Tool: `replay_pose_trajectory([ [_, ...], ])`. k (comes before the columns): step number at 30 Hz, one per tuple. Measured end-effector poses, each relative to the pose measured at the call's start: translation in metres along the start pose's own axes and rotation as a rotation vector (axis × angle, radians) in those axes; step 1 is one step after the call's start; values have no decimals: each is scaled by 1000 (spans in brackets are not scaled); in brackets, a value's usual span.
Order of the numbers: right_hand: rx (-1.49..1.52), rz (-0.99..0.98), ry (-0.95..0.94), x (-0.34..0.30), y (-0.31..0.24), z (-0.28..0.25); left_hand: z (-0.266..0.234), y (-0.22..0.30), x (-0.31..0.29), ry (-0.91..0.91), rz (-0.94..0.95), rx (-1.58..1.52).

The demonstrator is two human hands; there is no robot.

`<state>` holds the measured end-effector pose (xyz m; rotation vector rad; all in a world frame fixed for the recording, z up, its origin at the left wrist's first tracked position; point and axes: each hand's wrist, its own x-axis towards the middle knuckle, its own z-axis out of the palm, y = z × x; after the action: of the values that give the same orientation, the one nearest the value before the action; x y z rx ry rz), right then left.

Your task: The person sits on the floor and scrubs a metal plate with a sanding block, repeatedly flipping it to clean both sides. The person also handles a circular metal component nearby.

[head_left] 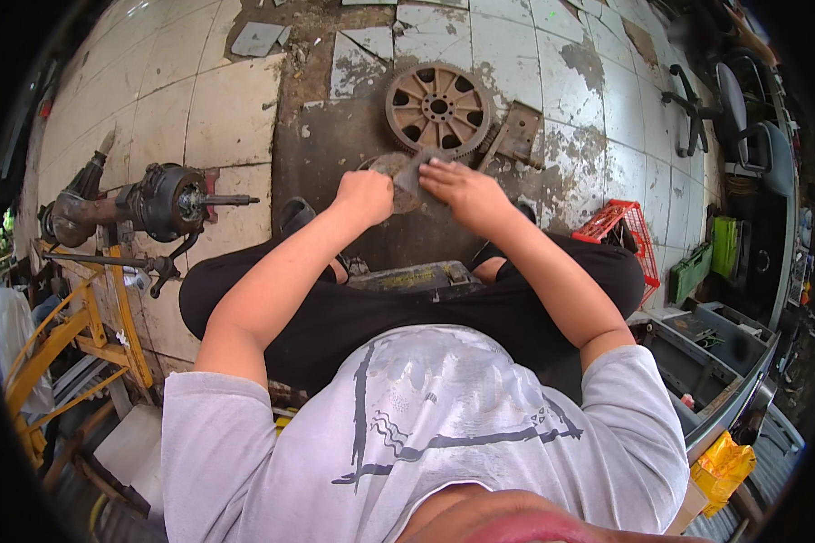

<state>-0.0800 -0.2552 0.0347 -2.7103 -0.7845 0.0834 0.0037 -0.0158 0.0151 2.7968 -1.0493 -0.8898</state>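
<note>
A round, brownish metal disc (391,166) is held low over the floor between my hands, in front of my knees. My left hand (364,197) is closed in a fist at the disc's left edge, its fingertips hidden. With its fingers together, my right hand (465,192) presses a grey piece of cloth or abrasive sheet (410,172) against the disc's right side. Just beyond lies a large rusty spoked gear wheel (414,97) with a toothed rim. To its right rests a rusty metal bracket (518,133).
At the left, an axle-like assembly (158,201) with a protruding shaft sits on a yellow stand (91,312). A red plastic basket (638,237) stands by my right knee, near a grey compartment tray (697,348). Broken tiles (256,39) lie on the far floor.
</note>
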Motion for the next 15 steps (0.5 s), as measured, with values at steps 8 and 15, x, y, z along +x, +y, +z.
replay_pose_trajectory([
  [8,-21,491,117,-12,54,-63,4,8,-6,-43,17,18],
  [15,95,33,-43,-14,-28,-25,3,14,-4,-103,27,53],
])
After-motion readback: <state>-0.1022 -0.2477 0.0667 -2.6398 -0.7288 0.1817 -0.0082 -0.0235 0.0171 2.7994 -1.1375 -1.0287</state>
